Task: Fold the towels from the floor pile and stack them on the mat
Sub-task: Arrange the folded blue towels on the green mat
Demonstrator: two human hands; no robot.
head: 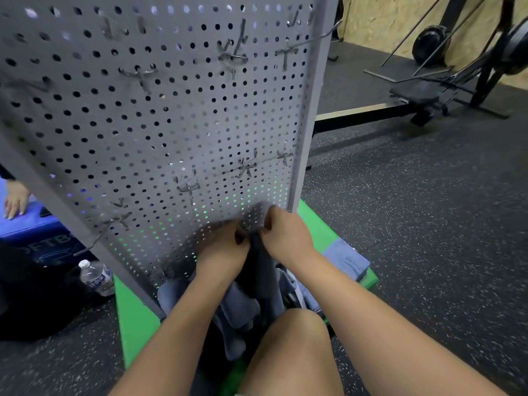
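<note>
A dark grey towel (261, 274) hangs between my two hands, just in front of the foot of a grey pegboard. My left hand (225, 247) and my right hand (287, 232) each pinch its top edge, close together. Below them a heap of blue-grey towels (237, 310) lies on the green mat (137, 318), between my forearms and against my bare knee (297, 338). A folded blue towel (347, 260) sits flat on the mat's right corner.
A tall grey pegboard (160, 115) with metal hooks stands on the mat right ahead. A water bottle (95, 277) lies at left beside a blue box (37, 232), where another person's hand (15, 201) rests. Gym equipment (457, 81) stands far right on speckled rubber floor.
</note>
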